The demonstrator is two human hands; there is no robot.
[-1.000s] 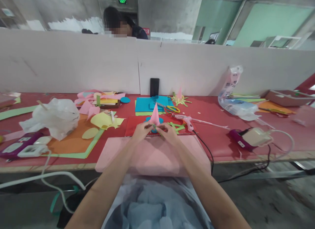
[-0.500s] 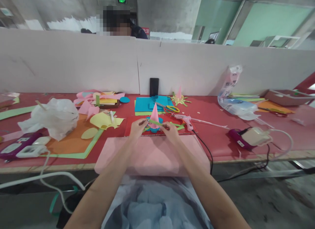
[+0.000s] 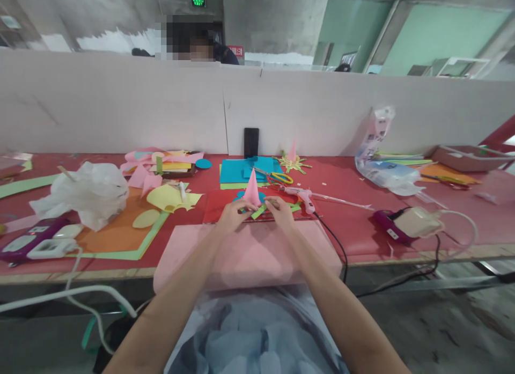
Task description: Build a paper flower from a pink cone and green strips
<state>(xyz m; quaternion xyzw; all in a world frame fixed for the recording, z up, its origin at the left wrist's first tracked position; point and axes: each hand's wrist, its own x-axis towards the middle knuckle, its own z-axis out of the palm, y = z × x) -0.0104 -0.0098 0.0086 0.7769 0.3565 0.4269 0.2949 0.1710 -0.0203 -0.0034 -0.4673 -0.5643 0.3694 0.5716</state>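
A pink paper cone (image 3: 252, 189) stands upright on a blue flower-shaped cutout on a red sheet (image 3: 213, 206) in the middle of the table. My left hand (image 3: 232, 215) and my right hand (image 3: 280, 213) meet just in front of it. Both pinch a narrow green paper strip (image 3: 258, 210) that slants between them at the cone's base. A large pink sheet (image 3: 245, 253) lies under my wrists and hangs over the table's front edge.
A glue gun (image 3: 302, 196) with a black cord lies right of the cone; scissors (image 3: 277, 177) rest on blue paper (image 3: 241, 170) behind it. Crumpled plastic (image 3: 86, 190) and coloured scraps lie left, a power adapter (image 3: 416, 222) right. A person sits behind the white partition (image 3: 120, 103).
My hands spread the green strip apart in front of the cone, then came close again; the strip now slants at the cone's base.
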